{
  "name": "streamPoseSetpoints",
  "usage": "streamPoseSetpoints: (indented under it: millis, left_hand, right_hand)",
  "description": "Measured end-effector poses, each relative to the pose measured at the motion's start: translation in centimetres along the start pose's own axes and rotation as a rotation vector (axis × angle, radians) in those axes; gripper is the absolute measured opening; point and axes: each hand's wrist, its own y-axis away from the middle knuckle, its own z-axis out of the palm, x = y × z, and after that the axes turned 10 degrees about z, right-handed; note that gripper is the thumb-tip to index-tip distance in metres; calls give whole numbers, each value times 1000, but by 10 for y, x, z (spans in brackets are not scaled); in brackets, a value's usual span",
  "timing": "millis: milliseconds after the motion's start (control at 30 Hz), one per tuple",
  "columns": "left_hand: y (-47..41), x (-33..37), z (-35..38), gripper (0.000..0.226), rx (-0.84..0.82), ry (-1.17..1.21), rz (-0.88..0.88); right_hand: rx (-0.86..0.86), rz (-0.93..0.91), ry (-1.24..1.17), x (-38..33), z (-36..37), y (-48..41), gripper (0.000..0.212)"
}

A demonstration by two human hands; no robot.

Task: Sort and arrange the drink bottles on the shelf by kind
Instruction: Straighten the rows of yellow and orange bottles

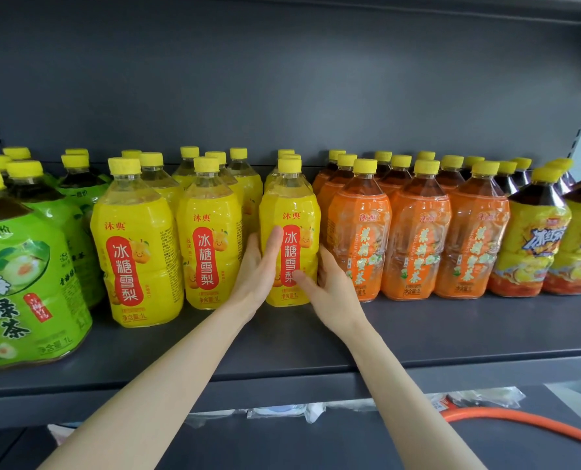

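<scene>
A grey shelf [282, 344] carries rows of yellow-capped one-litre bottles grouped by label. From left to right stand green-label tea bottles [21, 266], yellow pear-drink bottles [136, 252], orange-label tea bottles [418, 242] and iced-tea bottles [533, 245]. The front yellow bottle [291, 205] of the rightmost yellow column stands upright on the shelf between both hands. My left hand [258, 269] grips its left side with the thumb on the label. My right hand [330, 286] grips its lower right side, thumb across the front. More bottles stand behind each front row, mostly hidden.
The yellow columns have gaps between them, and the held bottle nearly touches the orange bottle [360, 239] on its right. A bare strip of shelf runs in front of the bottles. On the lower shelf lie an orange hose [519, 418] and plastic packets [282, 410].
</scene>
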Motion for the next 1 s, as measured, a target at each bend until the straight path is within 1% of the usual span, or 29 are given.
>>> streamPoseSetpoints:
  millis: [67,100,267,333,433,467,533,633,733,833,933,1000]
  left_hand:
    - [3,1,-1,83,32,-16,33]
    - [5,1,0,82,50,-16,46]
    - [4,1,2,85,109,-2,32]
    - [3,1,2,86,95,17,15]
    - [1,0,0,84,78,59,6]
    - [0,0,0,82,79,86,1]
    - [-1,0,0,73,76,149,-15]
    - [0,1,0,55,46,209,-49]
    - [1,1,0,51,43,239,-66]
    - [0,2,1,40,67,265,-63]
    - [-1,3,1,37,70,274,-56]
    - [0,3,0,37,63,278,-56]
  right_hand:
    - [-65,66,-184,-2,0,-6,57]
    - [-82,98,-237,-3,0,-10,57]
    - [-103,171,-371,-12,6,-34,64]
    - [-115,197,-424,-18,10,-41,56]
    - [-125,203,-474,-22,12,-44,32]
    - [-133,202,-490,-22,12,-44,30]
    - [-162,196,-525,-22,12,-42,31]
    - [-179,188,-534,-22,12,-38,34]
    - [-175,168,-513,-20,14,-37,33]
    - [-152,161,-504,-22,13,-37,34]
    - [-161,200,-574,-25,11,-38,48]
    - [-158,189,-573,-26,11,-37,48]
